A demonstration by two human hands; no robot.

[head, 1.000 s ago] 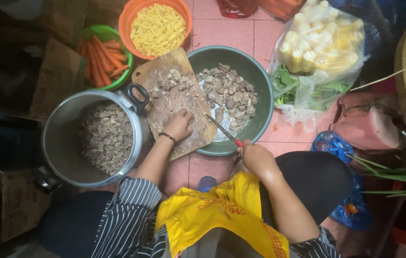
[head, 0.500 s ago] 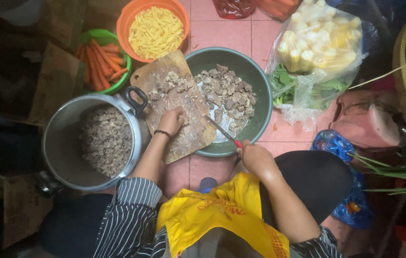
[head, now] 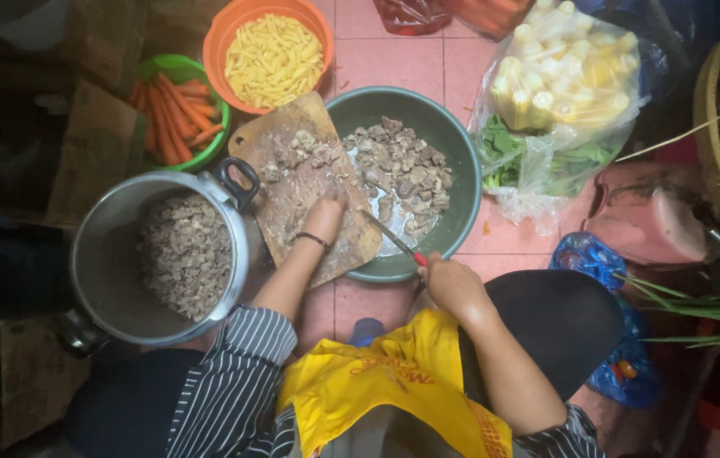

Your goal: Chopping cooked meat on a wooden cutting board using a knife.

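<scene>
Head view, looking down:

- Left hand (head: 324,216): palm down with fingers curled, pressed onto a piece of meat on the worn brown wooden chopping board (head: 296,191); a thin dark band circles the wrist. How tightly the fingers close on the piece cannot be told.
- Right hand (head: 452,284): closed in a fist around the red handle of a kitchen knife (head: 396,241); the steel blade slants from this hand up toward the left hand, its tip just beside the left fingers at the board's edge.
- Wooden chopping board: under the left hand, tilted, its far side resting on the rim of the bowl to the right.
- Small heap of cut brown meat pieces (head: 301,153): on the board, just beyond the left fingertips.
- Round grey-green plastic bowl (head: 453,144): between and beyond the two hands, holding larger uncut grey-brown meat chunks (head: 402,174).
- Round metal pot with black handles (head: 93,254): just left of the left forearm, half filled with finely chopped meat (head: 184,254).
- Green plastic basket of orange carrots (head: 175,114): beyond the pot, well left of the left hand.
- Orange plastic bowl of pale yellow cut strips (head: 271,55): beyond the board, far side of the left hand.
- Clear plastic bag of yellow corn cobs and green leaves (head: 559,102): beyond and right of the right hand.
- Blue crumpled plastic bag (head: 587,254): right of the right hand, on the pink tiled floor (head: 385,59).
- Yellow apron (head: 394,386) and black-and-white striped sleeves (head: 237,373): nearer than both hands, on the person.
</scene>
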